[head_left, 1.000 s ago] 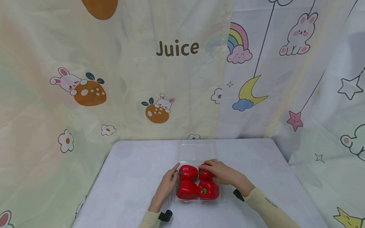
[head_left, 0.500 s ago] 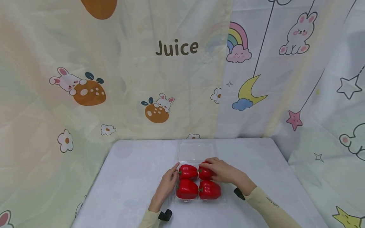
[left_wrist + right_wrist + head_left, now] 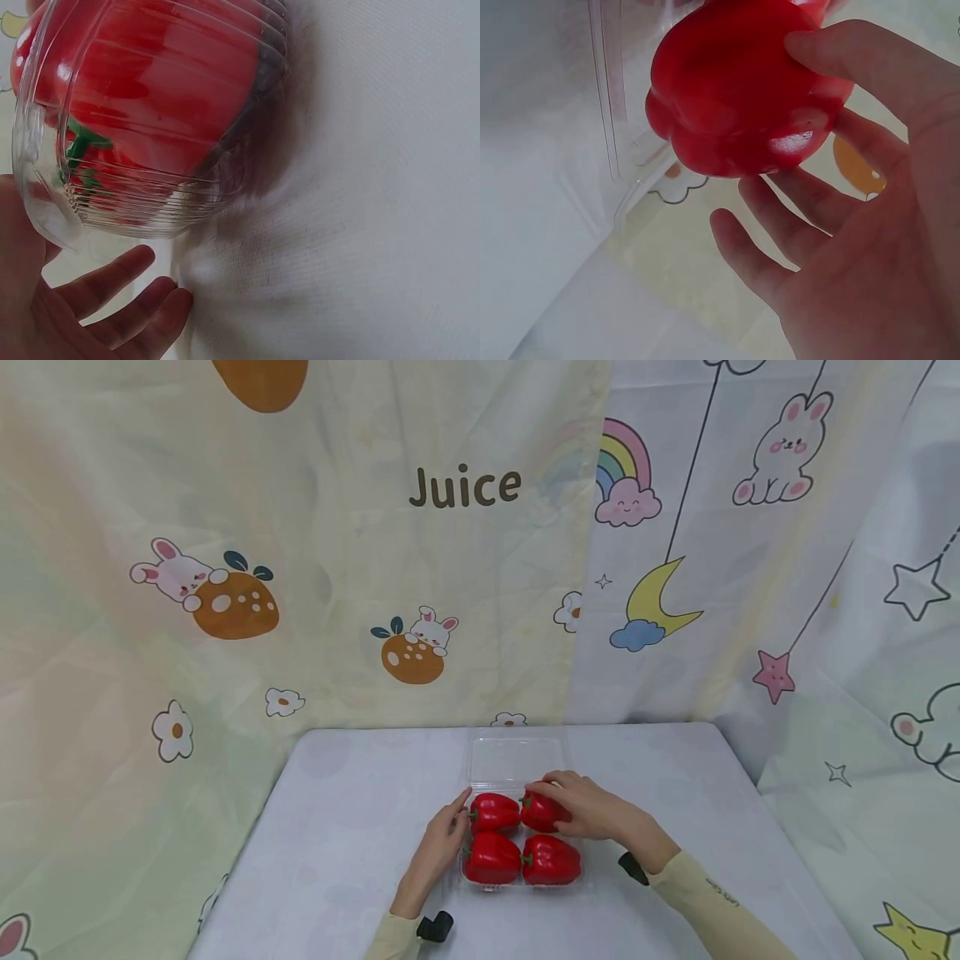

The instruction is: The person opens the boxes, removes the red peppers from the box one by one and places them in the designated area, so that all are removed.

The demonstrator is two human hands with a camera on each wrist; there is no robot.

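A clear plastic box [image 3: 487, 887] holds several red bell peppers, with green stems. My right hand [image 3: 588, 806] grips the back-right bell pepper [image 3: 542, 812], thumb on one side and fingers on the other. Up close in the right wrist view, that pepper's glossy body shows beside the box wall. My left hand [image 3: 442, 839] lies along the left rim, its index finger straight toward the hinge corner. In the left wrist view, the other fingers [image 3: 142, 315] hang loose below the ribbed wall; the thumb's contact is hidden. Front left is another pepper [image 3: 491, 858]; front right, another [image 3: 552, 860].
The box's clear lid [image 3: 517, 760] lies folded back toward the far edge of the white-covered table [image 3: 360, 802]. Printed cloth [image 3: 480, 568] hangs behind the table and at both sides. A black band-mounted camera [image 3: 435, 927] sits at the left wrist.
The front-right pepper has turned so its stem points left. The right hand and its pepper have shifted slightly up and right, the stem showing clearer. The left hand stays put.
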